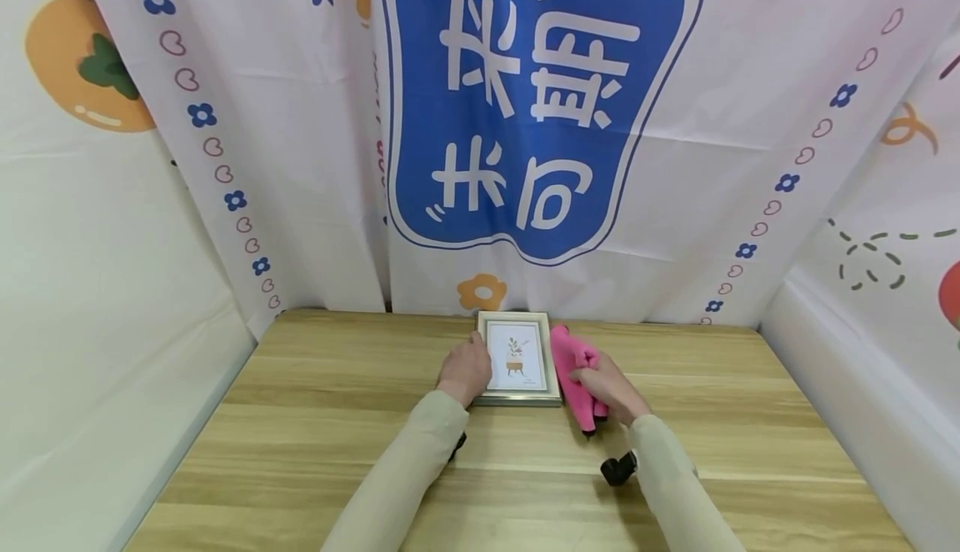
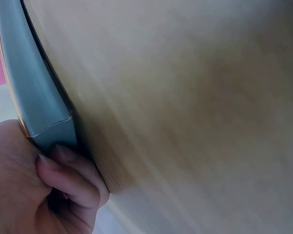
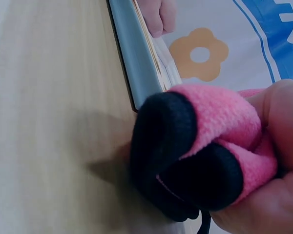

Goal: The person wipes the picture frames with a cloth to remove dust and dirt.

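Observation:
A picture frame [image 1: 553, 368] with a pale border and a potted-plant print lies at the far edge of the wooden table. My left hand [image 1: 465, 366] grips its left side; the left wrist view shows curled fingers [image 2: 71, 183] at a corner of the blue-grey frame edge [image 2: 34, 83]. Against the frame's right side is a pink cloth [image 1: 573, 373] with black edging, bunched up. My right hand [image 1: 611, 387] holds this cloth between thumb and fingers. In the right wrist view the folded black hem [image 3: 166, 126] stands close to the frame's side, over the table.
The wooden table [image 1: 337, 435] runs up to a white printed curtain [image 1: 322, 227] right behind the frame. White fabric walls stand at left and right. Black wrist devices [image 1: 618, 469] sit under both sleeves.

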